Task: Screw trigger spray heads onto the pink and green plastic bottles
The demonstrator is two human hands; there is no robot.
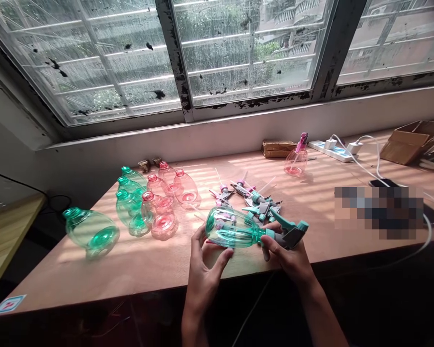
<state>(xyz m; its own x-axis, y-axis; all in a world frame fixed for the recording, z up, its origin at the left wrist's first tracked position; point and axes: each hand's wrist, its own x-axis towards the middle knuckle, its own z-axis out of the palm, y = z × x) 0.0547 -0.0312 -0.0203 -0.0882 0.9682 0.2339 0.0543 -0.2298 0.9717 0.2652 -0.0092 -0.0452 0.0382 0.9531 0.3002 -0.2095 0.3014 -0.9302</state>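
One green spray bottle (235, 230), held lengthwise above the table (148, 270), our left hand (205, 265) cupped around its base and our right hand (289, 255) closed at its collar (270, 234), we judge light, thin-walled, somewhat slippery, best gripped by the neck.

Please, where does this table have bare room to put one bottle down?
Front left, between the lone green bottle and corner sticker; also right of the spray-head pile, before the pink spray bottle. Crowded: the pile and the bottle cluster.
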